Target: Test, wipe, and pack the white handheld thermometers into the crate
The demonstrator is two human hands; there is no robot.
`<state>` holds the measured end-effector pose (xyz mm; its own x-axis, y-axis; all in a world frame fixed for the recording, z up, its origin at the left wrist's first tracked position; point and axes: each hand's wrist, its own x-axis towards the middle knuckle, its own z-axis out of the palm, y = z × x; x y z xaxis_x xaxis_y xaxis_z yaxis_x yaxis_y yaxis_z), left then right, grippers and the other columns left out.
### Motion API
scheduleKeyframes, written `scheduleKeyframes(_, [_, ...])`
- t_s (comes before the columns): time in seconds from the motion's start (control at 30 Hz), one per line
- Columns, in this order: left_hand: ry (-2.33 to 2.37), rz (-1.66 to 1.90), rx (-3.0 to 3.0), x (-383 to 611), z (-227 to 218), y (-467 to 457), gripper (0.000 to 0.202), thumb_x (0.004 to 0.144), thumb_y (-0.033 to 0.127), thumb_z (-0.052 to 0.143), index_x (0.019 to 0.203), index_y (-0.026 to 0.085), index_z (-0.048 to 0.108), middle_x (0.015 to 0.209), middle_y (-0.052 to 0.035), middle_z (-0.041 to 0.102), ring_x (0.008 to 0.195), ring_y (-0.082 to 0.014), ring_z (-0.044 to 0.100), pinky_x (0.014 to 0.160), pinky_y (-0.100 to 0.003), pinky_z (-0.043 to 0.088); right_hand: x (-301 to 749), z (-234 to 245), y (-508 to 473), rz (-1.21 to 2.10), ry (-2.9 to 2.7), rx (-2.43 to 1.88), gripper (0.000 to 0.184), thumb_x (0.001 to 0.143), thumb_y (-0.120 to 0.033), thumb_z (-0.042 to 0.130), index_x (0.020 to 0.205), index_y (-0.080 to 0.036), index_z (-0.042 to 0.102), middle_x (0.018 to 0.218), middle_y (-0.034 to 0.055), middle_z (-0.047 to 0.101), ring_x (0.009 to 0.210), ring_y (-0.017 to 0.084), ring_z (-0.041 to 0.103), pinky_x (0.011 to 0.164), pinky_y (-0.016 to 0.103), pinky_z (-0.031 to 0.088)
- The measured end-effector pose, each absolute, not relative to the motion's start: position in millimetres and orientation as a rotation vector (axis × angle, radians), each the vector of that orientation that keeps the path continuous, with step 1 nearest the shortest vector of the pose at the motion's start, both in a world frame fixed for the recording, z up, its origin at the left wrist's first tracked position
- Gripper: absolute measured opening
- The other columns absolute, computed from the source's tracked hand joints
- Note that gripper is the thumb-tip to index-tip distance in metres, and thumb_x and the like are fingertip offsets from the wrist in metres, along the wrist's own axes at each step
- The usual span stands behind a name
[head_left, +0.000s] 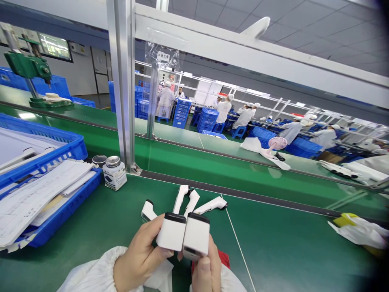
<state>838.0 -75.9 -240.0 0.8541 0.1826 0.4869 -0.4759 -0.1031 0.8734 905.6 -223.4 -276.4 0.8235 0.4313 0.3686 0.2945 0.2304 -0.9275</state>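
My left hand is closed around a white thermometer-shaped device with a black end, held upright. Beside it, my right hand grips a second white device of the same kind, and the two bodies touch side by side. Just beyond them, several more white devices lie on the green table: one at the left, two close together, and one pointing right. Both wrists wear white sleeves.
Blue crates with papers stand at the left. A small metal-capped bottle sits by an aluminium post. A green conveyor runs behind, with a pink fan on it. White bags lie at the right. Workers in white sit far behind.
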Motion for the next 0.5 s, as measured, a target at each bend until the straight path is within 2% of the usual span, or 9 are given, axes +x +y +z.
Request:
scheduleKeyframes(0.1, [-0.015, 0.511, 1.544, 842, -239, -76, 0.024, 0.092, 0.041, 0.048, 0.093, 0.021, 0.062, 0.074, -0.004, 0.064, 0.067, -0.0175, 0.06, 0.065, -0.026, 0.045, 909, -268, -211, 0.242, -0.589, -1.255, 0.051, 0.09, -0.06, 0.038, 0.101, -0.019, 0.064, 0.068, 0.0067, 0.063, 0.053, 0.019, 0.054, 0.054, 0.034, 0.045])
scheduleKeyframes(0.17, [0.192, 0.474, 1.474, 846, -237, -75, 0.029, 0.091, 0.046, 0.049, 0.086, 0.018, 0.059, 0.071, -0.0032, 0.061, 0.064, -0.0152, 0.057, 0.062, -0.025, 0.044, 913, -261, -204, 0.373, -0.545, -1.189, 0.05, 0.092, -0.059, 0.034, 0.092, -0.018, 0.062, 0.058, 0.003, 0.057, 0.045, 0.014, 0.047, 0.048, 0.029, 0.04])
scheduleKeyframes(0.3, [0.431, 0.301, 1.113, 854, -232, -71, 0.042, 0.092, 0.053, 0.043, 0.083, 0.015, 0.058, 0.068, -0.0032, 0.058, 0.059, -0.0125, 0.052, 0.058, -0.023, 0.044, 921, -251, -197, 0.669, -0.368, -1.155, 0.058, 0.093, -0.061, 0.027, 0.082, -0.014, 0.061, 0.052, 0.0033, 0.055, 0.041, 0.012, 0.045, 0.043, 0.025, 0.036])
scheduleKeyframes(0.5, [0.332, 0.039, 0.688, 858, -227, -70, 0.04, 0.096, 0.042, 0.035, 0.093, 0.01, 0.06, 0.081, -0.0122, 0.062, 0.065, -0.024, 0.062, 0.058, -0.041, 0.053, 923, -241, -198, 0.906, -0.209, -0.941, 0.056, 0.092, -0.06, 0.03, 0.088, -0.015, 0.063, 0.064, 0.0046, 0.056, 0.055, 0.013, 0.049, 0.052, 0.025, 0.041])
